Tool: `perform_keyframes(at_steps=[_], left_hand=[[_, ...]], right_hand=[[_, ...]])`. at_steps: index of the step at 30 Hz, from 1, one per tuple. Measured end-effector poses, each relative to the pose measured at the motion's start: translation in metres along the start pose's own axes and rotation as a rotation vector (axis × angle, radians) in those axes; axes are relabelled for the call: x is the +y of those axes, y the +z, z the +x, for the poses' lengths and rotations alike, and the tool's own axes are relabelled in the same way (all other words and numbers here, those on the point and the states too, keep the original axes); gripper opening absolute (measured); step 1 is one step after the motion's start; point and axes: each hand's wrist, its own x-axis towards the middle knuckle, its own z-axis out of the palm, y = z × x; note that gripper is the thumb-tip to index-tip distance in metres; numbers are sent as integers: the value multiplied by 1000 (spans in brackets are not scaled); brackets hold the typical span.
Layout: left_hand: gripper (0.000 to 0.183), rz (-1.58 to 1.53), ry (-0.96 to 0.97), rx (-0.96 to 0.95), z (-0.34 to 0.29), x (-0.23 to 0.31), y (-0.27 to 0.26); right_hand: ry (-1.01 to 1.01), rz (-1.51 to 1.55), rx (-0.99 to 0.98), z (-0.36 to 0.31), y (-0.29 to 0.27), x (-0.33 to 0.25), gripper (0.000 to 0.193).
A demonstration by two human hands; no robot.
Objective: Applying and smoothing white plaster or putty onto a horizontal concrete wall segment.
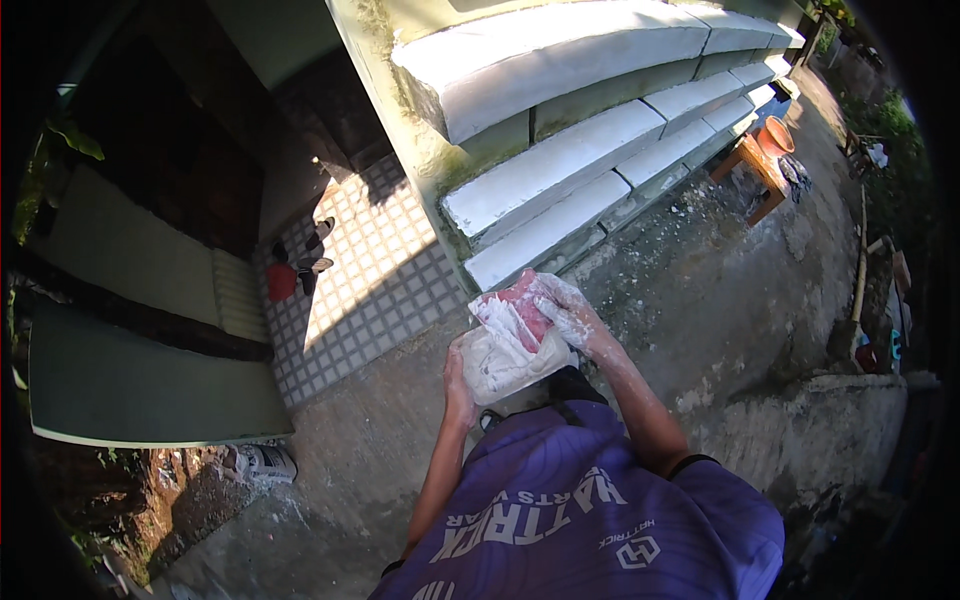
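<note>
Tub [503, 372] in left hand [457, 384], pink cloth [527, 300] perhaps

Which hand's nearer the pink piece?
Right. The right hand holds the pink piece at its right side; the left hand is apart from it, gripping the left side of the pale container.

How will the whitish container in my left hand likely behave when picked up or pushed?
The whitish container is probably fairly light, since the left hand grips it at one side. Its white-smeared surface might make it slippery if wet. Its broad, rounded-corner shape suggests sliding rather than rolling.
</note>
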Motion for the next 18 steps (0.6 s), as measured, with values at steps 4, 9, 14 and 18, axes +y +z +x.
perform_keyframes(at_steps=[4,9,14,18], left_hand=[[61,-61,7,18,-4,-4,9],[60,-134,15,61,-3,-15,10],[58,-53,19,86,12,-26,15],[58,-74,-15,94,24,-27,35]], right_hand=[[145,442,124,1,-7,8,34],[220,599,246,-10,-30,37,24],[244,638,261,-13,-47,43,24],[242,736,319,-8,-70,56,23]])
